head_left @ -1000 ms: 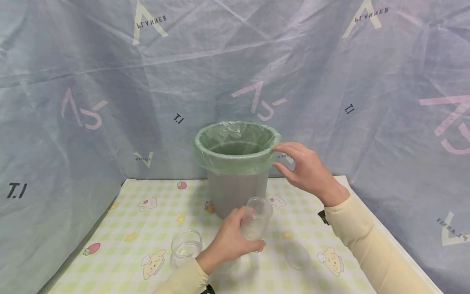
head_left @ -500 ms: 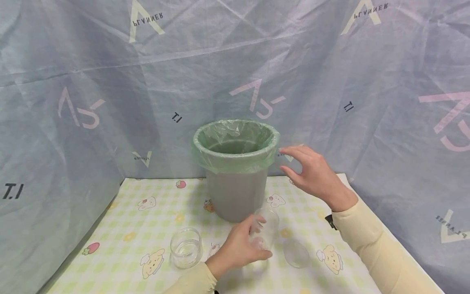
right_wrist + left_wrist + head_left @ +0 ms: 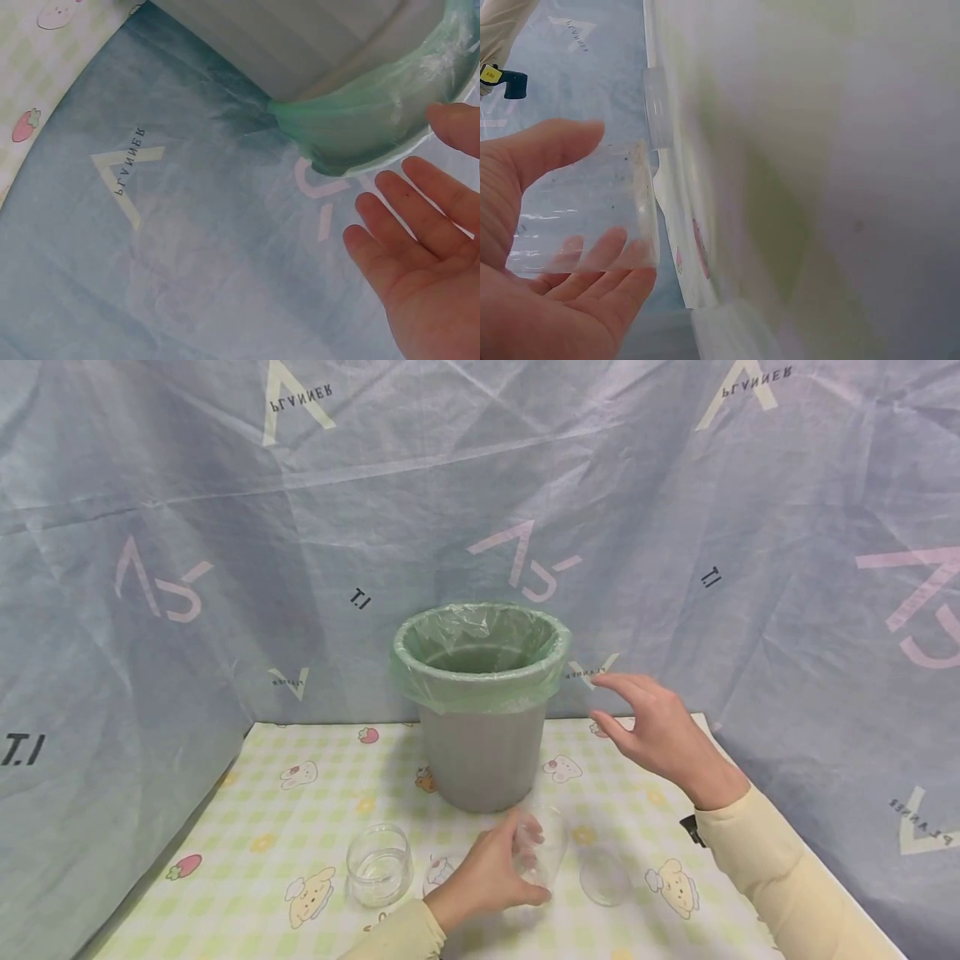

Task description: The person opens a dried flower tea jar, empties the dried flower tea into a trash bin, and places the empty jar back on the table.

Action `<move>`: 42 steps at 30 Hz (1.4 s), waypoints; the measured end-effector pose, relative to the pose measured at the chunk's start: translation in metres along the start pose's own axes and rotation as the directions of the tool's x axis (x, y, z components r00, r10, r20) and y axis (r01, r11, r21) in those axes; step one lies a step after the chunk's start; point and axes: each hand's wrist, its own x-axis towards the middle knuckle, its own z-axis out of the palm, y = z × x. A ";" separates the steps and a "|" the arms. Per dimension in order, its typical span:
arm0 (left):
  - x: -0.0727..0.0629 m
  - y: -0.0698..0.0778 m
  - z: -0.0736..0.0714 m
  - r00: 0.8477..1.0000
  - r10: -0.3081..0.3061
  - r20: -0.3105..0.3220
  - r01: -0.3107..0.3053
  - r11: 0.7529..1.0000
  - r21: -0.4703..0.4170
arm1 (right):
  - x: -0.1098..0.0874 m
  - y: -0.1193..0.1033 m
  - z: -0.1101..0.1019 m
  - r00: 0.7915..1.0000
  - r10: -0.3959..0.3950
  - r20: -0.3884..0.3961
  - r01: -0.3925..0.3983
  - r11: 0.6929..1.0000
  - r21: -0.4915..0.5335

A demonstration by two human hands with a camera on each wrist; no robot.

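In the head view my left hand (image 3: pixel 487 872) holds a clear plastic cup (image 3: pixel 549 843) low over the table, its thumb and fingers round the cup's sides. Specks and brownish residue show near one end of that cup (image 3: pixel 639 187) in the left wrist view. Whether the cup touches the tablecloth I cannot tell. To the right of the bin, in the air, is my right hand (image 3: pixel 671 739), its fingers relaxed and holding nothing. A grey trash bin (image 3: pixel 483 756) stands at the back, with a green bag (image 3: pixel 480 691) folded over its rim.
A short clear jar (image 3: pixel 379 868) stands to the left of my left hand. Right of the cup lies a clear round lid (image 3: pixel 606 878). Checked cloth (image 3: pixel 247 810) covers the table, and a grey-blue curtain (image 3: pixel 360 527) hangs behind and at both sides.
My left hand has come down and slightly to the right with the cup. My right hand has drawn away from the bin's rim, to the right and down.
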 end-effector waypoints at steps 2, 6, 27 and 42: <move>-0.001 -0.001 0.001 1.000 -0.002 -0.002 0.002 1.000 0.017 | -0.002 0.001 0.000 1.000 0.009 0.000 -0.008 1.000 -0.001; -0.002 -0.004 0.003 1.000 -0.001 0.004 0.001 0.999 0.037 | -0.008 0.002 0.002 0.999 0.031 0.005 -0.031 1.000 -0.003; -0.004 -0.006 0.006 0.995 -0.088 0.057 0.081 0.990 0.116 | -0.029 0.003 0.014 0.986 0.126 0.112 -0.127 0.992 -0.002; -0.007 -0.006 -0.006 0.997 -0.039 0.068 0.019 0.963 0.269 | -0.034 0.005 0.019 0.984 0.125 0.131 -0.125 0.992 -0.007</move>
